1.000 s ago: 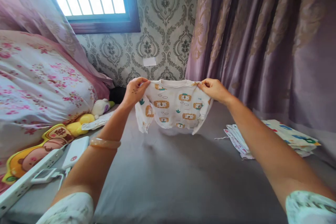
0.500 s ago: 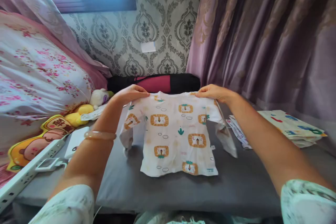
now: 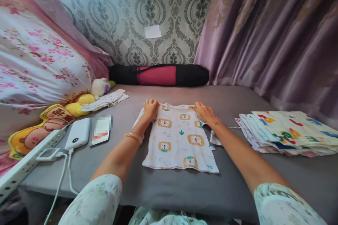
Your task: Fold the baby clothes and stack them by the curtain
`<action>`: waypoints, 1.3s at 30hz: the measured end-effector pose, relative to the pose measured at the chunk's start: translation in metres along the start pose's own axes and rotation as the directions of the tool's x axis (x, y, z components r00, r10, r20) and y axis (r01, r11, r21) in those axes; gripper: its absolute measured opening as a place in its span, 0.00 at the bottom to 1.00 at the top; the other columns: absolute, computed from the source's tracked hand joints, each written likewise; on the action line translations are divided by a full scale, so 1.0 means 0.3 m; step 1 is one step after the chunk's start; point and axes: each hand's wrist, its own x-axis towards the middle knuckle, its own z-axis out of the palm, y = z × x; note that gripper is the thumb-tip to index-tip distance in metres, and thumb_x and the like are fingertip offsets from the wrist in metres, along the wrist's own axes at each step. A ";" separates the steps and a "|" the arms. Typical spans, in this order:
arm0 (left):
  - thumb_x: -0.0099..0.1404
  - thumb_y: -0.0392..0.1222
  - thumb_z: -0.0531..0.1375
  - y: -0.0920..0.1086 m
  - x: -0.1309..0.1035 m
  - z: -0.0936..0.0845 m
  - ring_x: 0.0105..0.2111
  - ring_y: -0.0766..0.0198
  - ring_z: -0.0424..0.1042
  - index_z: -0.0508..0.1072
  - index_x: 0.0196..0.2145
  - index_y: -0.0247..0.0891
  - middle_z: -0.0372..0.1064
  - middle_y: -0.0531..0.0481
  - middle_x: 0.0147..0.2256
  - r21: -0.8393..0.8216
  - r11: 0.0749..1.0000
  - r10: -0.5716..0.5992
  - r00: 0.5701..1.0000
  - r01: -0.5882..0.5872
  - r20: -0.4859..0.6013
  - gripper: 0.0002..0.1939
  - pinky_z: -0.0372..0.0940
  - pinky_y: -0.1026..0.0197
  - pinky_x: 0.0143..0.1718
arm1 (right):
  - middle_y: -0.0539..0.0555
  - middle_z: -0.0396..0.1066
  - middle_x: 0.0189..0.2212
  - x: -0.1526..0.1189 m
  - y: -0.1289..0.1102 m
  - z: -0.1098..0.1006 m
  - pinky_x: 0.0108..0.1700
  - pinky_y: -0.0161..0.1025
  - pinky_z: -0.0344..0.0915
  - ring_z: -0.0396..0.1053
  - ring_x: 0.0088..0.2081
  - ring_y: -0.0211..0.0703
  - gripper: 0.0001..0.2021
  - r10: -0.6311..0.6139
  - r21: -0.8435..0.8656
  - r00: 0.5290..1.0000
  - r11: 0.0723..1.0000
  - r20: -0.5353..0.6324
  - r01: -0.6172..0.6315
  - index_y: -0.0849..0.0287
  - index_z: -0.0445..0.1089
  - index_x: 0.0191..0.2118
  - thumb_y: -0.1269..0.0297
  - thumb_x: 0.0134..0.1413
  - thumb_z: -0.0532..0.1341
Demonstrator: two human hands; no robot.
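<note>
A small white shirt point(image 3: 176, 140) with orange lion faces and green leaves lies spread on the grey sheet point(image 3: 163, 190), its neckline away from me and its hem toward me. My left hand point(image 3: 150, 109) is closed on the shirt's left shoulder. On the right shoulder, my right hand point(image 3: 204, 111) has its fingers closed on the fabric. The sleeves are partly hidden under my hands and forearms.
Folded clothes point(image 3: 293, 130) are stacked at the right. A black and red roll bag point(image 3: 158, 75) lies along the wall. At the left are a power strip point(image 3: 31, 161), a white power bank point(image 3: 77, 133), a phone point(image 3: 101, 130), plush toys point(image 3: 99, 88) and a folded cloth point(image 3: 105, 100).
Both hands have come down with the shirt, which now lies on the sheet. The view has tilted downward, showing more of the bed and the folded stack.
</note>
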 end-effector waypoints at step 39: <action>0.69 0.45 0.50 0.052 0.405 0.211 0.50 0.49 0.68 0.74 0.43 0.39 0.74 0.40 0.45 -0.125 0.991 -0.015 0.967 0.048 0.255 0.15 0.56 0.51 0.48 | 0.62 0.66 0.52 0.411 -0.045 0.155 0.54 0.47 0.53 0.59 0.54 0.55 0.17 0.034 0.159 0.999 0.987 0.011 -0.035 0.59 0.67 0.52 0.61 0.67 0.47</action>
